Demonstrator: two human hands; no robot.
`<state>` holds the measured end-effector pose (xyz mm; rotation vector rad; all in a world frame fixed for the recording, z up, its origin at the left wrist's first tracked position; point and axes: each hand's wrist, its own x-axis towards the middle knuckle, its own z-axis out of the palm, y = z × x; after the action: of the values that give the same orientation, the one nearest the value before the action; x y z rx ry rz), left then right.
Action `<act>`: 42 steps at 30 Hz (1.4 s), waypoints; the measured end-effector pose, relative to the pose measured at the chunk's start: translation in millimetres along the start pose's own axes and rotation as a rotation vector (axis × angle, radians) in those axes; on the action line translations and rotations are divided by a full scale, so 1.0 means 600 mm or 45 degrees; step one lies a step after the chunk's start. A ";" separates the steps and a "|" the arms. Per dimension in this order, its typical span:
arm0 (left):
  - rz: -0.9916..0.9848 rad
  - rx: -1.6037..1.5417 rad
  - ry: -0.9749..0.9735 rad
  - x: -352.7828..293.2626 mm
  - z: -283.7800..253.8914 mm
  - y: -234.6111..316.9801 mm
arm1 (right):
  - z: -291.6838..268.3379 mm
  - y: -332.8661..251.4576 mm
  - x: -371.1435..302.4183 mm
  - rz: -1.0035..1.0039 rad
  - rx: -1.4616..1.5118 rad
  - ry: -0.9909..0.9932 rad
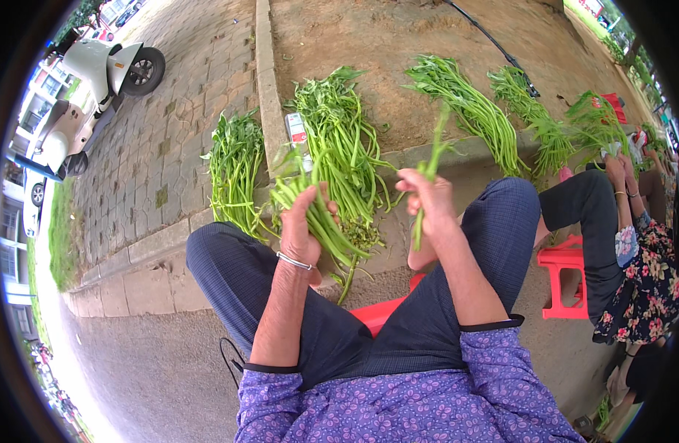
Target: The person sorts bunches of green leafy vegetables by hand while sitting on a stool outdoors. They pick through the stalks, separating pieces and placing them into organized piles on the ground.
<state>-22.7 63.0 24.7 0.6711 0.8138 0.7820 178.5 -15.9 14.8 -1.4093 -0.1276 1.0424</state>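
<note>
A white scooter (95, 81) stands far left on paving. The left hand (301, 225) is wrapped around a bunch of long green leafy stems (321, 221) over the knee. The right hand (428, 199) pinches a single green stem (431, 166), apparently upright. More green bundles (472, 111) lie beyond.

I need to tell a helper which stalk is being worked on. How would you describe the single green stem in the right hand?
Start at the raised curb lined with leafy green bundles. In front of it, the right hand pinches one long green stem. It stands upright and alone, unlike the thick bunch in the left hand.
</note>
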 end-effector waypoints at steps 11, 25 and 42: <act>-0.099 0.106 0.014 -0.006 0.027 -0.035 | 0.054 0.019 -0.066 -0.046 -0.242 -0.589; -0.077 0.099 -0.028 -0.002 0.001 -0.008 | 0.021 -0.009 -0.032 0.012 0.112 -0.380; -0.020 0.132 -0.177 -0.023 0.026 0.001 | 0.047 0.013 -0.070 0.060 0.146 -0.533</act>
<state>-16.1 48.9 38.5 0.8020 0.7357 0.6748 132.0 -23.7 35.4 -1.0806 -0.3358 1.3529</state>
